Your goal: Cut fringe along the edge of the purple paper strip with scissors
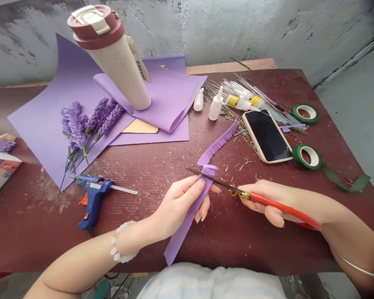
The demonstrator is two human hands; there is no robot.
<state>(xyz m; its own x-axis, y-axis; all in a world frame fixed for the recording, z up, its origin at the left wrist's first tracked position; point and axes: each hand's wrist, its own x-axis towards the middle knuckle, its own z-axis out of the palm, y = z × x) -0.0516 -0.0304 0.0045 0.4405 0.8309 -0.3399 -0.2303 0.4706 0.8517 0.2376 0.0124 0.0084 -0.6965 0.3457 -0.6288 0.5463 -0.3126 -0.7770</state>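
My left hand (183,203) pinches a purple paper strip (182,236) between thumb and fingers. The far part of the strip is cut into a fringe (218,143) and curves away across the table; the near part is uncut and hangs toward my lap. My right hand (264,201) is closed around red-handled scissors (280,207). Their dark blades lie across the strip just beyond my left thumb, at the border between fringe and uncut paper. Part of the handle is hidden by my right hand.
A blue glue gun (95,199) lies left of my hands, near purple flower stems (77,124). A tall tumbler (118,62) stands on purple sheets (174,91). Rightward are small bottles (216,106), a phone (268,135), wires (230,89) and green tape rolls (307,155).
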